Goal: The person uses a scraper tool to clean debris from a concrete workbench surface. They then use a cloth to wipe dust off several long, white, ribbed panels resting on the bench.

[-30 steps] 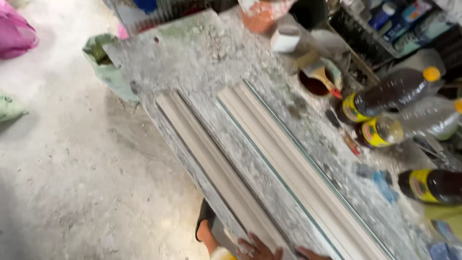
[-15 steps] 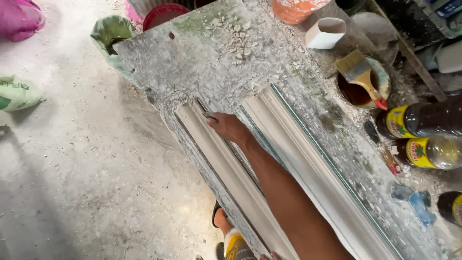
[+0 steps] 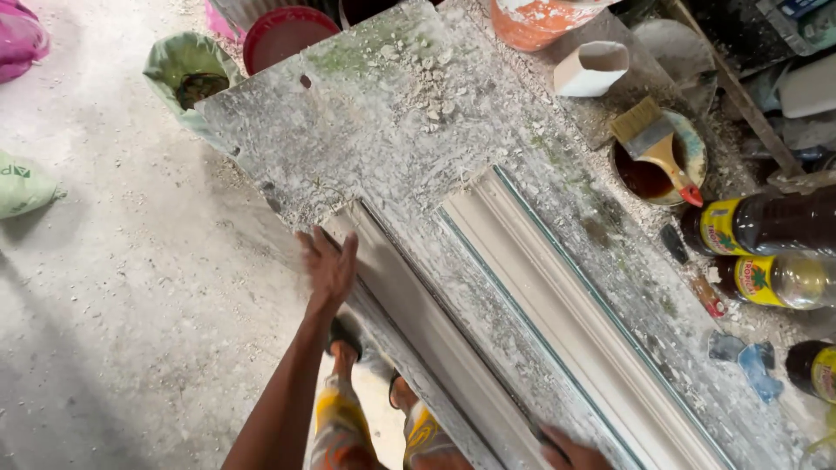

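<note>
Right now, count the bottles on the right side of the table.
3: a dark bottle at the right edge, a paler bottle just below it, and a cut-off bottle lower down. More may lie out of frame.

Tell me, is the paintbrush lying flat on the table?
No, the paintbrush rests across the rim of a round bowl holding dark liquid, not on the dusty table.

A dusty grey concrete floor [image 3: 113, 331] fills the left, daylight falling evenly on it. The plaster-crusted counter [image 3: 366, 130] runs diagonally from far left to near right, cluttered along its right edge.
</note>
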